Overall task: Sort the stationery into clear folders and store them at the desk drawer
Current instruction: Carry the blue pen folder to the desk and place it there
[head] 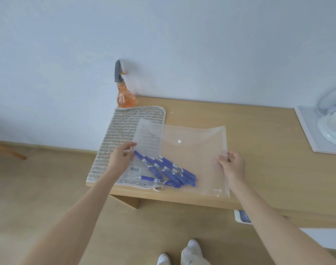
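Head view, sole camera. Wooden desk (258, 150) against a pale wall. Clear folder (192, 159) with a white snap button lying flat across the near desk edge, flap apparently closed, partly overlapping a second clear sleeve (148, 134) spread over a striped woven mat (115, 142). Blue pens (167, 169) heaped at the folder's left side; inside or beneath the plastic cannot be told. Left hand (123, 157) pinching the left edge of the plastic beside the pen tips, fingers curled. Right hand (232, 165) gripping the folder's right edge between thumb and fingers. Orange spray bottle (125, 98) standing at the mat's far end, well apart from the work. White appliance (331, 127) at far right, partly out of frame. No drawer seen.

Judged step: filling or squaring up the pen folder; storage not yet begun. Next move likely calls for settling the pens inside, confirming the snap, lifting level to prevent spillage, then locating the drawer.
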Motion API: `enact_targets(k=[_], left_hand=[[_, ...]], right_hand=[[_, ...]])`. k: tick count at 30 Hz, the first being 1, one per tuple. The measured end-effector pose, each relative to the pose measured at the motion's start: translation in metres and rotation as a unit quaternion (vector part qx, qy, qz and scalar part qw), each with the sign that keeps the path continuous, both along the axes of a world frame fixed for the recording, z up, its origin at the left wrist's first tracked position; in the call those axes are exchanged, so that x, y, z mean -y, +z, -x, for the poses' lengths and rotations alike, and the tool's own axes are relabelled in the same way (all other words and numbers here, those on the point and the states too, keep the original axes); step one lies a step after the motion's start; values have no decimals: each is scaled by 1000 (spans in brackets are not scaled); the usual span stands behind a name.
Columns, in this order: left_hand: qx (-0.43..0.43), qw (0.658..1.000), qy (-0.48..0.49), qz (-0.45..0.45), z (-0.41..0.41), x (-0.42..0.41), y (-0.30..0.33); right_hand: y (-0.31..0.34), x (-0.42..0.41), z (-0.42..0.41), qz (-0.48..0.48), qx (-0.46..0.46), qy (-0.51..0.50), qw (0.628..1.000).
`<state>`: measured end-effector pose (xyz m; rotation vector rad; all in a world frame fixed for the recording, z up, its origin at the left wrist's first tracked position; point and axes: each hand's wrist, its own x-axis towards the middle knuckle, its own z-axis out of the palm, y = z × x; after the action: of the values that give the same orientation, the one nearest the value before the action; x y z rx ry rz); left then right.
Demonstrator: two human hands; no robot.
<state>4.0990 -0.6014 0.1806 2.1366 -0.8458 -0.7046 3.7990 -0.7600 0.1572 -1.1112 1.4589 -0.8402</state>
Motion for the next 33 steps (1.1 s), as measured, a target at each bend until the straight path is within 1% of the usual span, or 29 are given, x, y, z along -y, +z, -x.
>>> enact_targets(k=[6, 9, 13, 16, 20, 23, 25, 27, 31, 33], left_hand=[[21, 999, -16, -37, 2, -1, -6], [43, 997, -31, -55, 3, -1, -4], [68, 997, -21, -39, 11, -6, 10], [103, 994, -28, -16, 24, -14, 23], [200, 974, -105, 19, 47, -29, 33], [273, 945, -181, 23, 68, -39, 33], [313, 924, -221, -3, 83, -46, 31], [331, 910, -246, -48, 98, -56, 26], [367, 886, -244, -145, 125, -80, 11], [364, 887, -234, -161, 134, -94, 4]], right_hand=[[-3, 2, 3, 55, -126, 57, 989], [2, 0, 5, 75, -154, 79, 982], [10, -4, 11, 106, -205, 97, 968], [21, -17, 19, 160, -246, 112, 949], [36, -46, 26, 248, -311, 159, 904], [37, -71, 27, 294, -350, 212, 864], [33, -86, 26, 315, -371, 239, 840], [27, -102, 25, 330, -392, 268, 816], [12, -128, 25, 381, -424, 324, 755], [4, -138, 26, 388, -436, 353, 731]])
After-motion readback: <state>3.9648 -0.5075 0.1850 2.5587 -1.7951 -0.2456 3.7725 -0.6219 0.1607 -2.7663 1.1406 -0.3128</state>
